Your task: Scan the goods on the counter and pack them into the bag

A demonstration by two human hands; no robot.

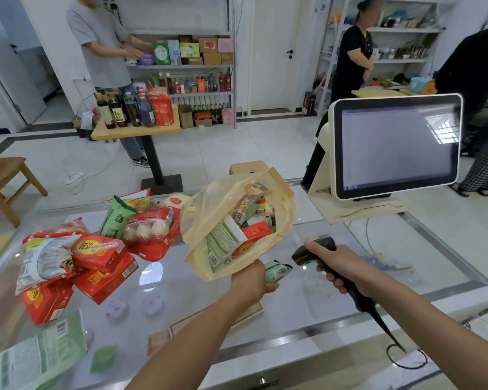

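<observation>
Beside the bag point(197, 220), left fingers point(269, 287) wrap a green packet point(278, 271) (scanner point(316, 249) just beside).

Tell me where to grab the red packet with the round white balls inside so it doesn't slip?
Probably pinch the flat red edge nearest you, coming from the front. The red packet lies flat on the glass counter, with a green packet leaning on its left and the yellow bag crowding its right, so only that near edge is free.
</observation>
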